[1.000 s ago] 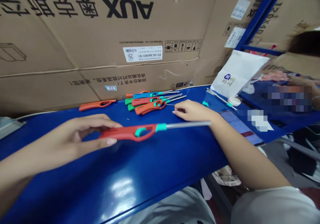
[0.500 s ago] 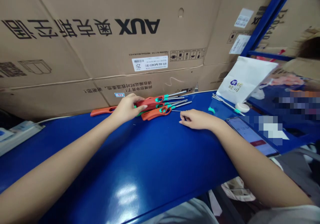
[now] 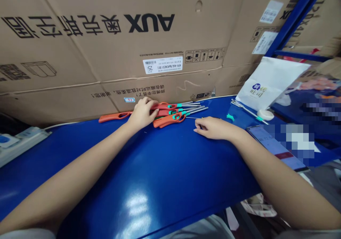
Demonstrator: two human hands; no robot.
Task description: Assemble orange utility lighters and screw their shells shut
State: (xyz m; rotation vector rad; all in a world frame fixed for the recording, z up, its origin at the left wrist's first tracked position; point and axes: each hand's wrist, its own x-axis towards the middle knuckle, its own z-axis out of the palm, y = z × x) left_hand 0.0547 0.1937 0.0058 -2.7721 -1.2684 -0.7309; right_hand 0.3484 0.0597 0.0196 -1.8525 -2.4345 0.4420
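Observation:
Several orange and red long-necked gas lighters with green parts [image 3: 170,120] lie in a pile by the carton, metal barrels pointing right. My left hand [image 3: 144,115] is closed over the handle of an upper red lighter [image 3: 165,106], thumb on the near side and fingers over the top. Another orange lighter handle [image 3: 113,117] lies left of that hand. Just right of the pile, my right hand [image 3: 211,127] rests low over the table with curled fingers. A thin metal rod [image 3: 191,117] runs from the pile towards its knuckles. Whatever its fingertips hold is hidden.
A large cardboard carton [image 3: 106,61] stands along the back of the blue table [image 3: 160,168]. To the right are a small green piece [image 3: 230,117], a white paper bag [image 3: 269,84], a white round object [image 3: 265,115] and a phone [image 3: 274,144]. A power strip [image 3: 23,143] lies left.
The view has shifted slightly, so everything sits a little further right. The left hand's fingers have lifted and spread a bit over the red lighter. The right hand stays by the barrels, curled.

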